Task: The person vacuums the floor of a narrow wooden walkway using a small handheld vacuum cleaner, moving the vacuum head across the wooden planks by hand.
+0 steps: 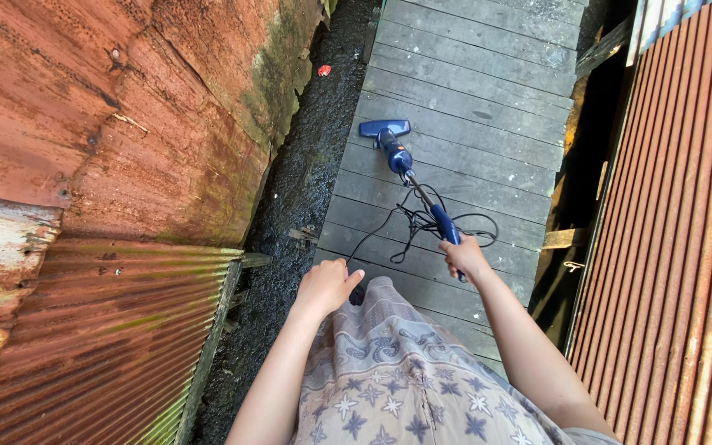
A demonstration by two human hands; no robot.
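My right hand [465,257] grips the blue handle of a stick vacuum cleaner [397,155]. Its blue head rests on the grey wooden plank walkway [471,91] ahead of me, and its thin metal tube slants back to my hand. A black cord [422,222] hangs in loose loops below the handle. My left hand [325,285] is curled around a strand of that cord, just above my patterned skirt [397,371].
Rusty corrugated metal sheets [109,165] wall in the left side, and a rusty corrugated fence [677,231] the right. A strip of dark wet ground [306,173] runs left of the planks, with a small red scrap [324,70]. A dark gap [587,165] edges the walkway's right.
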